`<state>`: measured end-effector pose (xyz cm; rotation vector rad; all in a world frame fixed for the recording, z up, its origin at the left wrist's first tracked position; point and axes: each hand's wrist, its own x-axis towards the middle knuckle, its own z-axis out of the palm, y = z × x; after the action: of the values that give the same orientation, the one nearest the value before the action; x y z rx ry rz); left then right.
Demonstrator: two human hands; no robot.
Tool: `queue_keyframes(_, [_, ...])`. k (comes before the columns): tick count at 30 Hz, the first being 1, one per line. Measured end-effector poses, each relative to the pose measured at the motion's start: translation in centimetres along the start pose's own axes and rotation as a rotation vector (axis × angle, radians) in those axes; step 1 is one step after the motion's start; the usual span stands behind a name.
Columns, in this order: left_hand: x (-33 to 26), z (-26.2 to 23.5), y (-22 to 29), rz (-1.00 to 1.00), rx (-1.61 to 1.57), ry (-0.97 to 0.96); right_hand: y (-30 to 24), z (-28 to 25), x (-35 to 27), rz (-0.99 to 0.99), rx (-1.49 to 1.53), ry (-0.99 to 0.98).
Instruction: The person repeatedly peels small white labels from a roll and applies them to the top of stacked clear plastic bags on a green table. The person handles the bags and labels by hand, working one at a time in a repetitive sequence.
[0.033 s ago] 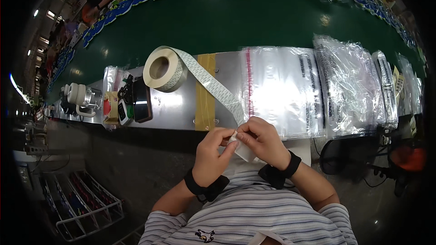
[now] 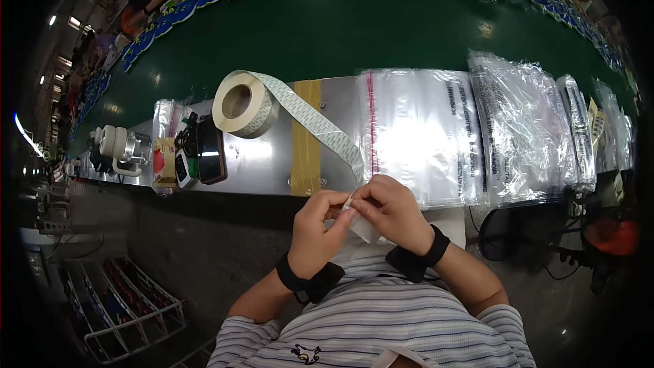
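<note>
White patterned tape (image 2: 320, 126) runs from a roll (image 2: 243, 103) lying on the metal desk (image 2: 262, 163) down to both hands at the near edge. Left hand (image 2: 315, 232) and right hand (image 2: 394, 215) meet fingertip to fingertip, each grip pinched closed on the tape's free end. Clear plastic bags (image 2: 422, 129) lie stacked just right of the strip; a dark phone (image 2: 211, 153) rests left of the roll.
</note>
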<state>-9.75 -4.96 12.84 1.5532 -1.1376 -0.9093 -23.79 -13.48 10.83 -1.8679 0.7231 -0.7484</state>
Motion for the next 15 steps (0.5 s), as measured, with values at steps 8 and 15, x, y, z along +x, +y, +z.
queue_keyframes(8, [2.2,-3.1,-0.7,0.006,-0.191,0.153,0.2,-1.4,-0.6,0.124,-0.121,-0.121])
queue_keyframes(15, [5.2,0.5,-1.1,0.534,0.733,-0.416,4.7,-2.5,2.8,0.178,-0.812,0.347])
